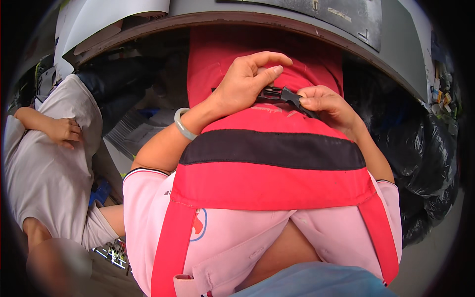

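Observation:
I wear a red apron (277,184) with a black band across it over a pink shirt. At my waist lies a black plastic side-release buckle (271,92) on a black strap (300,103). My right hand (329,105) pinches the strap beside the buckle between thumb and fingers. Just above the buckle's left end is my left hand (242,81), its thumb and index finger apart with nothing seen between them. Its other fingers are mostly hidden. A pale bangle (183,123) circles my left wrist.
A grey worktable (401,44) curves across the front, with a dark metal plate (346,17) on it. White sheets (106,22) hang over its left end. To my left is another person in a light grey shirt (52,171). Black plastic bags (430,153) are piled at right.

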Available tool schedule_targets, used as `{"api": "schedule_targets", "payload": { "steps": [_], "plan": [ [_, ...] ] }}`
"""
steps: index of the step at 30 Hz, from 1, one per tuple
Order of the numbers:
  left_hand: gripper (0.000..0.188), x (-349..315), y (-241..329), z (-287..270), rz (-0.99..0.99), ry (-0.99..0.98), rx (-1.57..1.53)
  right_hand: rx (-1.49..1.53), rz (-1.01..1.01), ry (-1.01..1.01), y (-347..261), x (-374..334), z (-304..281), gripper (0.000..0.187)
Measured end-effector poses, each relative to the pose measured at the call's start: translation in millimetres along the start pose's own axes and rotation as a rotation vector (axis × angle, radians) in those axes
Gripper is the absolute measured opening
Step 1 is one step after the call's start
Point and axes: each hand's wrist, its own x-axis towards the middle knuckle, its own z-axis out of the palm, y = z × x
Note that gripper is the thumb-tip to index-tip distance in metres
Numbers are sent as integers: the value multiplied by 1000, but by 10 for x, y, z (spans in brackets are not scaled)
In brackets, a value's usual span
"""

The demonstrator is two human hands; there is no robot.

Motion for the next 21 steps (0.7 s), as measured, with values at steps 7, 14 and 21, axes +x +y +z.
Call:
{"api": "schedule_targets", "payload": {
  "steps": [7, 14, 21],
  "plan": [
    [28, -4, 53, 12, -40, -89, 19, -101, 13, -2, -32, 30, -8, 24],
    [33, 90, 85, 20, 19, -65, 52, -125, 86, -67, -206, 118, -10, 23],
    [36, 203, 11, 62, 82, -92, 51, -130, 101, -89, -232, 207, -68, 21]
  ]
}}
